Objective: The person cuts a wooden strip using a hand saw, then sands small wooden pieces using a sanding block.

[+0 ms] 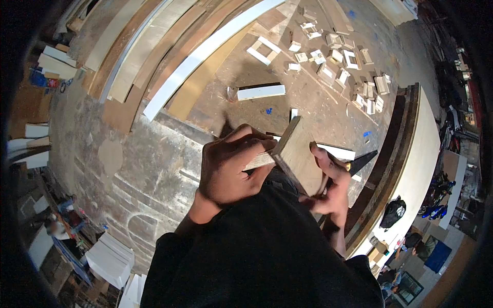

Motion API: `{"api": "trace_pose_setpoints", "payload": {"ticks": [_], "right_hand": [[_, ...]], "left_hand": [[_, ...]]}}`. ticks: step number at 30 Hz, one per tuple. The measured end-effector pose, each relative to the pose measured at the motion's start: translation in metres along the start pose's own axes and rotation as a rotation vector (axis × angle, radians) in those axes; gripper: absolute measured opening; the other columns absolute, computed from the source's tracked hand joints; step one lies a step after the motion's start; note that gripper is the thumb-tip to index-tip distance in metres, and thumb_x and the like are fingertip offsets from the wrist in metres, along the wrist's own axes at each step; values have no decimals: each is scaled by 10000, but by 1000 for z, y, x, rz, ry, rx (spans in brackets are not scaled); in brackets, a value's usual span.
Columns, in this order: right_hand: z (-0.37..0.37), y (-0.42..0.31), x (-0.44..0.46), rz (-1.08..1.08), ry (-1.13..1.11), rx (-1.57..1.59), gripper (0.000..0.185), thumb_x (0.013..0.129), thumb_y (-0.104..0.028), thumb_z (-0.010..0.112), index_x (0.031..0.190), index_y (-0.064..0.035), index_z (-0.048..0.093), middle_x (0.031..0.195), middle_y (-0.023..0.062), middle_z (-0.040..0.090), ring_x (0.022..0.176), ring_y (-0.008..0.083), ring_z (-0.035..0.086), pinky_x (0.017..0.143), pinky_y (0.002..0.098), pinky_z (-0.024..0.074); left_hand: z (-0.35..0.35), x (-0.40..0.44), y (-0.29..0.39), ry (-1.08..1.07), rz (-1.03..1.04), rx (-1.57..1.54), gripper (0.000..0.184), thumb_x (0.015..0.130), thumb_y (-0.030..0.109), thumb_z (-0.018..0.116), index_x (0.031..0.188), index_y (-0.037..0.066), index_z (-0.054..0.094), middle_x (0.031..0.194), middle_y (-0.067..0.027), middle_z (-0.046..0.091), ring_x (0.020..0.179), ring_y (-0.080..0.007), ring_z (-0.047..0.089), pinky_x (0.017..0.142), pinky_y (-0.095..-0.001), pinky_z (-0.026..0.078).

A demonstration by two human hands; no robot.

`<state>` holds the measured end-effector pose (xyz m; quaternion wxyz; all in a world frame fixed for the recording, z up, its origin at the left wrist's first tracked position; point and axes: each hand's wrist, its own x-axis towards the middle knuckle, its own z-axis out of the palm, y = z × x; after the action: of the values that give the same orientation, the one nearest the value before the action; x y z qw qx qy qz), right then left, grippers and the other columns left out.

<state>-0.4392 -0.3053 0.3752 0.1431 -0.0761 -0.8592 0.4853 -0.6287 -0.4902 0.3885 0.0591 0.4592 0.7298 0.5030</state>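
My left hand (231, 167) is closed around a short pale wood strip (260, 161). The strip's end meets the edge of a flat wooden board piece (300, 151), which stands tilted between my hands. On the board's other side my right hand (333, 179) grips it, thumb along its face and fingers curled at its lower edge. A dark, pointed object (363, 161) with a bit of yellow lies just beyond my right hand; its kind is unclear. My dark clothing hides what lies below the board.
Several small wood blocks and frames (351, 59) are scattered on the worktop ahead. A white-edged strip (261, 92) lies nearer. Long boards (179, 72) are stacked at the upper left. A long, thick panel (411, 154) runs along the right, with a black bundle (394, 212) on it.
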Motion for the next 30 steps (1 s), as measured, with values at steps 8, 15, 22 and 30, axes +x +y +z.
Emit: {"api": "trace_pose_setpoints", "payload": {"ticks": [8,15,22,30], "right_hand": [[25,22,-21,195,135,442,983,664,-328,809,1442,112,400,1512,235,432,1390,324,441,1161,410,284],[26,5,-5,136,31,510,931,690,-330,813,1470,9,432,1534,238,399,1418,341,397,1175,421,244],[15,-17,-5,58,20,439,990,604,-308,824,1432,80,447,1469,225,491,1397,324,429,1162,398,258],[14,44,-32,233,69,356,841,648,-157,775,1399,85,484,1522,214,430,1416,310,407,1167,404,280]], "left_hand": [[2,2,-5,27,24,-197,223,801,204,803,872,28,684,828,-111,672,729,-259,666,657,-343,512],[13,3,6,-59,20,-320,234,823,210,784,865,7,675,776,-103,646,680,-241,633,631,-344,493],[19,-1,10,-60,35,-492,272,807,222,801,863,-15,680,815,-122,670,735,-235,686,662,-332,516],[-12,7,9,-63,-7,-409,267,796,247,823,829,16,693,791,-95,686,692,-189,669,620,-300,497]]}}
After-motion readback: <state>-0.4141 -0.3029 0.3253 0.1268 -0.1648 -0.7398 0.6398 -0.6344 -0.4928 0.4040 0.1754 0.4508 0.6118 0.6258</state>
